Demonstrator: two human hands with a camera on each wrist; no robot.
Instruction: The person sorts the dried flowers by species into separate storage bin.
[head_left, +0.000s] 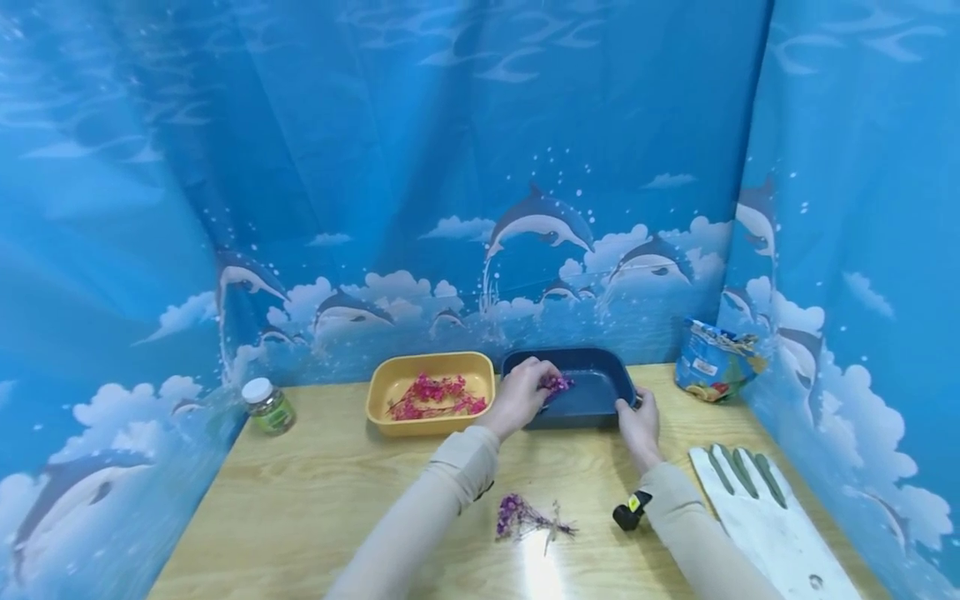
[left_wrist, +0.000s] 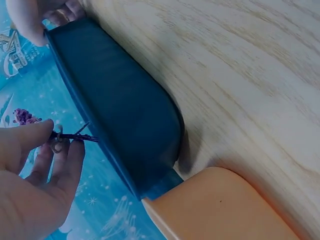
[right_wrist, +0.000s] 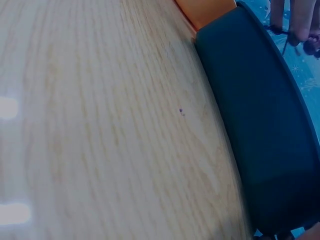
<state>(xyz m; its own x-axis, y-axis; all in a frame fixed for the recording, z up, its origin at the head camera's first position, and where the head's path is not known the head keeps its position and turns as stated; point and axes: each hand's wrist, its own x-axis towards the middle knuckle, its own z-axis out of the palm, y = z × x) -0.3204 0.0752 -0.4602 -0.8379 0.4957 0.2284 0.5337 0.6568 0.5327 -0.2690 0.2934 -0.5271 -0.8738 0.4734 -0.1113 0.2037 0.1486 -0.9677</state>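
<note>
My left hand (head_left: 521, 393) pinches the stems of a small bunch of purple dried flowers (head_left: 557, 383) over the dark blue tray (head_left: 588, 418). In the left wrist view, thumb and fingertips hold the tied stems near the tray's rim, with the purple heads (left_wrist: 25, 117) pointing away. At the tray's right end, my right hand (head_left: 641, 423) grips the rim. A second purple bunch (head_left: 517, 517) lies on the table in front of the tray.
Left of the blue tray is a yellow tray (head_left: 375, 392) with pink dried flowers (head_left: 435, 396). A white-lidded jar (head_left: 268, 408) stands far left. To the right are a blue snack bag (head_left: 716, 362) and a white cloth (head_left: 780, 533) with green leaf-like shapes. Dolphin-print curtains surround the table (head_left: 300, 500).
</note>
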